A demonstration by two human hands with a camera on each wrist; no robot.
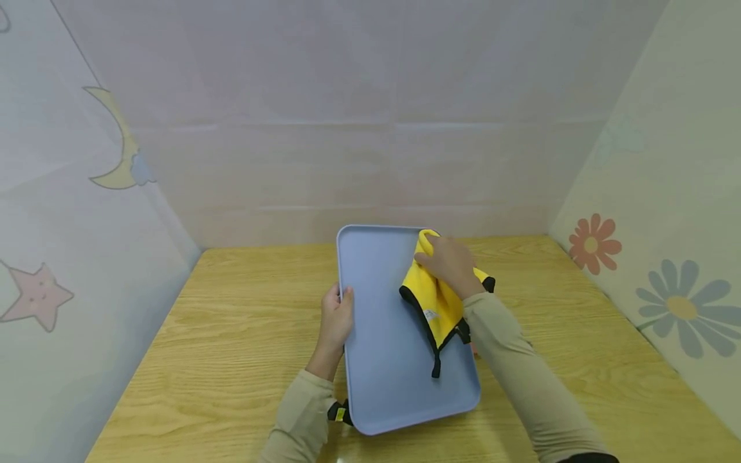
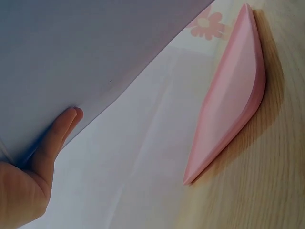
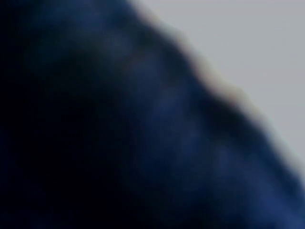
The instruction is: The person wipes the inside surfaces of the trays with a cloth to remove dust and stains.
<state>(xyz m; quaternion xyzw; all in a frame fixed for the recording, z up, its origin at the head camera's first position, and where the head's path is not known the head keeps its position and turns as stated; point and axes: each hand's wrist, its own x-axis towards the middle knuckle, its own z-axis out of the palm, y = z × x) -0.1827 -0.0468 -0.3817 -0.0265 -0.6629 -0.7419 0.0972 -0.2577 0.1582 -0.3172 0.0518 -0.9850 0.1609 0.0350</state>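
A light blue rectangular tray (image 1: 382, 386) is held up at a tilt over the table. My left hand (image 1: 337, 318) grips its left edge, thumb over the rim. In the left wrist view, that hand's fingers (image 2: 55, 138) lie against the tray's underside (image 2: 95, 52). My right hand (image 1: 450, 262) holds a yellow cloth (image 1: 434, 292) with black edging at the tray's upper right. One corner of the cloth, with a black loop, hangs down over the tray's inner face. Dark blur fills most of the right wrist view, hiding that hand.
A pink tray-like dish (image 2: 233, 95) rests on the wooden table (image 1: 249, 321), mostly behind the blue tray in the head view. Printed sheets (image 1: 359, 173) wall in the table at the back and both sides. Black straps (image 1: 340, 413) show near the left wrist.
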